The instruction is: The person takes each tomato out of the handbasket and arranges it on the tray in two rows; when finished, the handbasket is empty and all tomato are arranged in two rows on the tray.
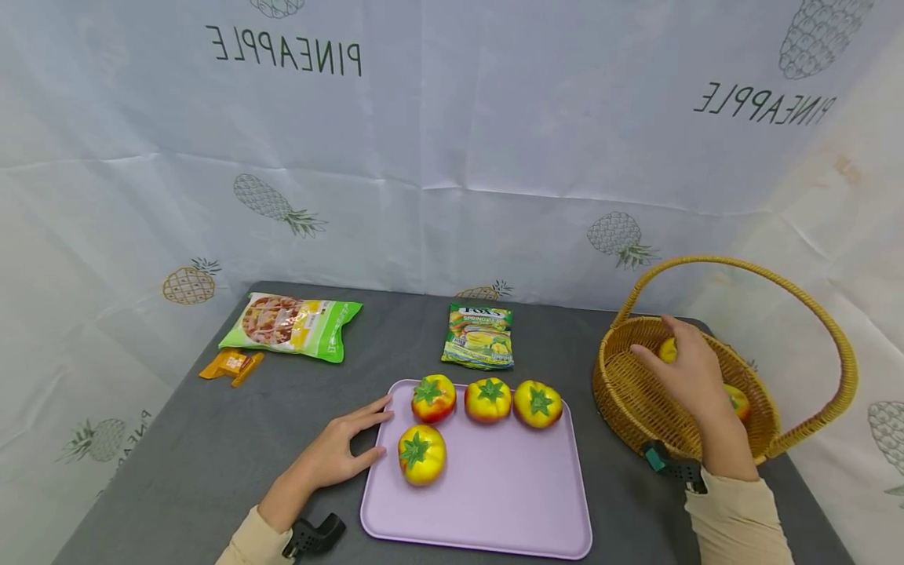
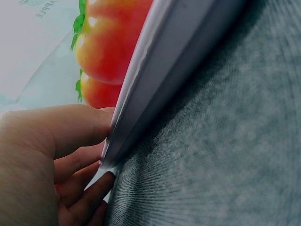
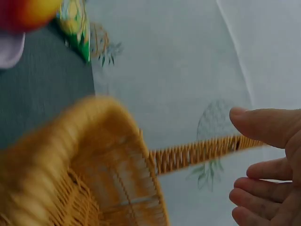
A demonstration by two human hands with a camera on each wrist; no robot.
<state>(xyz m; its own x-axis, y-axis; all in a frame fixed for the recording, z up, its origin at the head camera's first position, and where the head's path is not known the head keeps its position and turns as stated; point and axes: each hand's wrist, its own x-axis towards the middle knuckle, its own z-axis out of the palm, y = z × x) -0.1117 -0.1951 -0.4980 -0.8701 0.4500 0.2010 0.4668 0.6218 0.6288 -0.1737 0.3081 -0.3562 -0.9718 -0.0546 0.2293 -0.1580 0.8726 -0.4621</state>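
A lilac tray (image 1: 508,486) lies on the grey table with several yellow-red toy tomatoes on it: three in a row (image 1: 487,399) and one nearer me (image 1: 421,454). My left hand (image 1: 353,443) rests on the table at the tray's left edge, fingers straight. In the left wrist view its fingers (image 2: 61,129) touch the tray rim (image 2: 164,70). My right hand (image 1: 688,373) hovers inside the wicker basket (image 1: 636,400), fingers relaxed and holding nothing; its thumb (image 3: 263,127) shows free. Two more toy fruits (image 1: 667,351) (image 1: 738,401) lie in the basket beside the hand.
A green snack bag (image 1: 291,325) and a small orange wrapper (image 1: 231,365) lie at the back left. A green candy packet (image 1: 479,336) sits behind the tray. The basket's tall handle (image 1: 840,345) arches over my right hand. A pineapple-print cloth hangs behind.
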